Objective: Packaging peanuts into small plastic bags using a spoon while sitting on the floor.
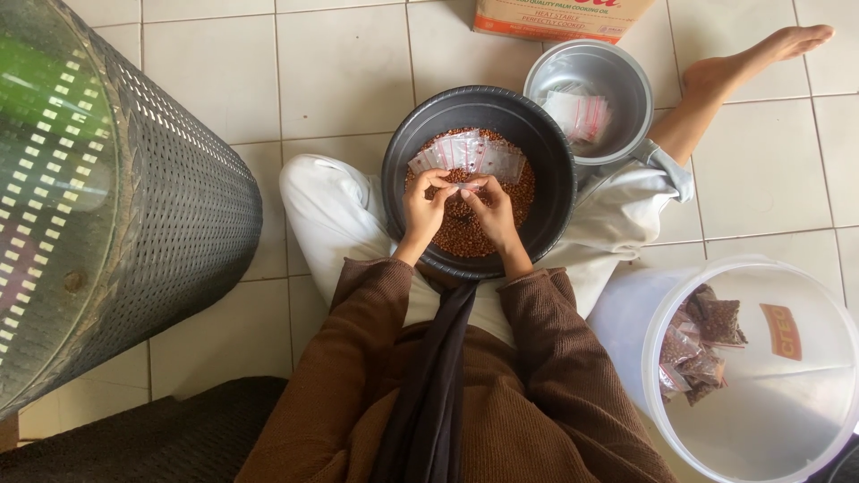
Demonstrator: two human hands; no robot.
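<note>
Hands meet over the dark basin (546, 161) that rests on the person's lap. The left hand (424, 206) and the right hand (490, 207) pinch a small clear pouch (465, 185) between their fingertips, fingers curled close, just above the reddish-brown grain (465, 234) filling the basin's bottom. Whether the pouch already holds grain I cannot tell; it is too small and partly hidden by the fingers.

A fan of empty pouches (465, 154) lies on the grain at the far side of the basin, so a good share of the packing appears undone. More pouches (577, 114) sit in the grey pot (617, 80) just beyond the basin. To the person's right stands a white bucket (761, 268), and at its bottom lie a handful of filled packets (702, 353), brown with grain. By that showing, only a small lot is finished: the bucket is mostly bare, and much grain is left in the basin.

The person sits on a floor (340, 63) of pale square tiles, one bare leg stretched out to the right. A cardboard box (564, 18) stands at the far edge. On the left lies a large perforated metal drum (179, 206), and a dark mat (161, 438) shows at the near left corner.
</note>
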